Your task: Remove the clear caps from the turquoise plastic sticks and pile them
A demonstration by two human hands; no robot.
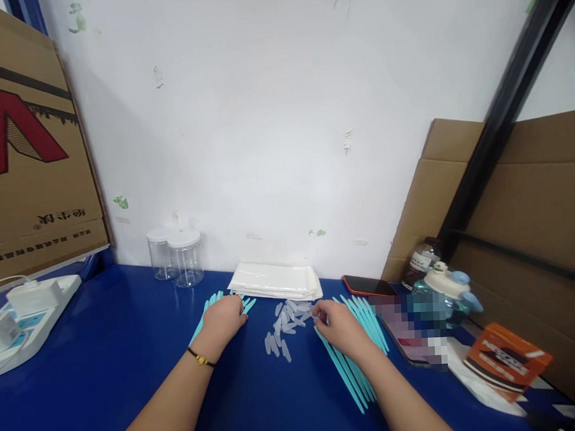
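My left hand (225,320), with a dark bracelet at the wrist, rests over a bunch of thin turquoise sticks (210,303); its fingers are curled and partly hidden, so any grip on a stick is unclear. My right hand (337,324) is beside a pile of small translucent caps (288,317), its fingers bent together near the pile's right edge. Whatever its fingertips hold is too small to make out. More turquoise sticks (366,320) lie side by side under and around my right hand and forearm.
White packets (276,279) lie by the wall. Two clear jars (187,261) stand back left, a power strip (39,321) far left. On the right are an orange-edged phone (369,285), another phone (404,337), a brown bottle (420,264), a teal bottle (446,294) and an orange pouch (507,361).
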